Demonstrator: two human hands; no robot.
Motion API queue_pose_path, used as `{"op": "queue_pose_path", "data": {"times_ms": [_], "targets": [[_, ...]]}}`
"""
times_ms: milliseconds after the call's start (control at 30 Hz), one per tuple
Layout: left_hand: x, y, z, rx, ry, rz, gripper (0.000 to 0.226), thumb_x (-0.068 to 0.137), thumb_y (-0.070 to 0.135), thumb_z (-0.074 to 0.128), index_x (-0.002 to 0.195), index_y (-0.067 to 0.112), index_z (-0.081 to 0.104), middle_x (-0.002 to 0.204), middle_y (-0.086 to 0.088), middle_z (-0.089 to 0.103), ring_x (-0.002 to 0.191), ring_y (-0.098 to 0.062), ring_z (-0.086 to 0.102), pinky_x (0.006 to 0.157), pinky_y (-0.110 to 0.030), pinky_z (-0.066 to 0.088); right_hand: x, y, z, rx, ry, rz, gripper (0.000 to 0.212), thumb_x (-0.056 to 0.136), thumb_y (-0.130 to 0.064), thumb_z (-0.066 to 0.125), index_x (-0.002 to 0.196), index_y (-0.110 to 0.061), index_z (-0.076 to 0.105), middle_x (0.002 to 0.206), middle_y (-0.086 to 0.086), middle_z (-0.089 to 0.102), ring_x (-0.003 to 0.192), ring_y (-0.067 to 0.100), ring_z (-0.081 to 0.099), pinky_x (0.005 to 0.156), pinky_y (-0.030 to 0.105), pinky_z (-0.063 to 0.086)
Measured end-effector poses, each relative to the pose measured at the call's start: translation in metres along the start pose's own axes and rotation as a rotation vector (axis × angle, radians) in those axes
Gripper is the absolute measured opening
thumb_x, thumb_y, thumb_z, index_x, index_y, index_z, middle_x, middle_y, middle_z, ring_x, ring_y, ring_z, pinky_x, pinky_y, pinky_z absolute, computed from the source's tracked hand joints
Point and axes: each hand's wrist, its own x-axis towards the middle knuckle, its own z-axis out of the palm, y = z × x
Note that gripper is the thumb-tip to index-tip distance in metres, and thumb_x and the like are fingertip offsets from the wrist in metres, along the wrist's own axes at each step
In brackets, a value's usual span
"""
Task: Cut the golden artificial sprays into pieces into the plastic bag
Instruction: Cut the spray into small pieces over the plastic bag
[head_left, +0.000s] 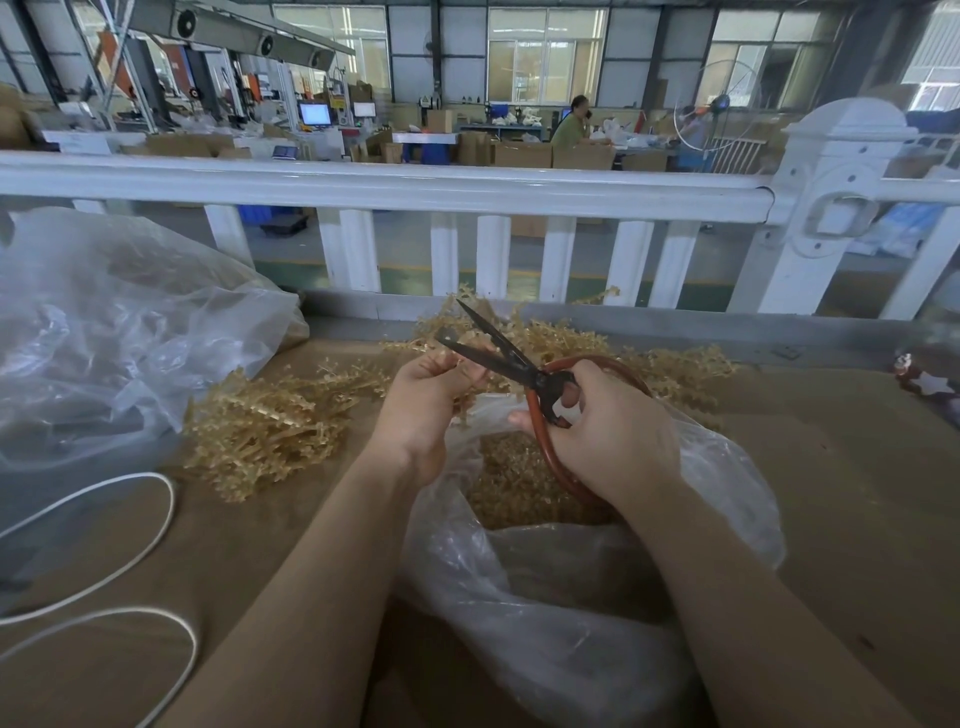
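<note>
My right hand grips the red-handled scissors, whose dark blades stand apart and point up and to the left. My left hand pinches a golden spray just below the blades. Both hands hover over a clear plastic bag lying open on the table, with a heap of cut golden pieces inside it. Uncut golden sprays lie in a pile to the left and in another pile behind the hands.
A large crumpled clear bag fills the left of the brown table. A white cord loops at the front left. A white railing runs along the table's far edge. A small red ornament sits at the right.
</note>
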Motion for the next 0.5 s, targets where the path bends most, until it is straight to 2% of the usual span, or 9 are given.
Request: {"op": "queue_pose_path", "data": {"times_ms": [167, 267, 500], "targets": [[0.0010, -0.0004, -0.0016, -0.032, 0.008, -0.010, 0.031, 0.094, 0.003, 0.058, 0.071, 0.019, 0.070, 0.068, 0.006, 0.068, 0.063, -0.003, 0.059, 0.069, -0.026, 0.041, -0.0007, -0.0013, -0.0001, -0.035, 0.011, 0.004, 0.082, 0.065, -0.097, 0.029, 0.105, -0.032, 0.058, 0.081, -0.022, 0.056, 0.065, 0.002, 0.047, 0.048, 0.017, 0.032], [0.0001, 0.0015, -0.0006, -0.025, -0.027, -0.001, 0.027, 0.095, 0.006, 0.059, 0.074, 0.020, 0.069, 0.069, 0.008, 0.068, 0.062, -0.001, 0.059, 0.069, -0.025, 0.040, -0.0013, -0.0005, -0.0012, -0.054, 0.026, 0.012, 0.082, 0.066, -0.097, 0.029, 0.105, -0.032, 0.061, 0.074, -0.021, 0.052, 0.061, 0.002, 0.045, 0.048, 0.017, 0.032], [-0.0009, 0.0030, 0.0000, -0.042, -0.040, -0.020, 0.020, 0.095, 0.009, 0.059, 0.079, 0.017, 0.065, 0.069, 0.006, 0.062, 0.062, -0.005, 0.053, 0.067, -0.025, 0.037, -0.0028, -0.0011, -0.0036, -0.043, 0.027, 0.012, 0.083, 0.066, -0.096, 0.032, 0.106, -0.030, 0.064, 0.075, -0.022, 0.053, 0.059, 0.000, 0.042, 0.048, 0.014, 0.028]]}}
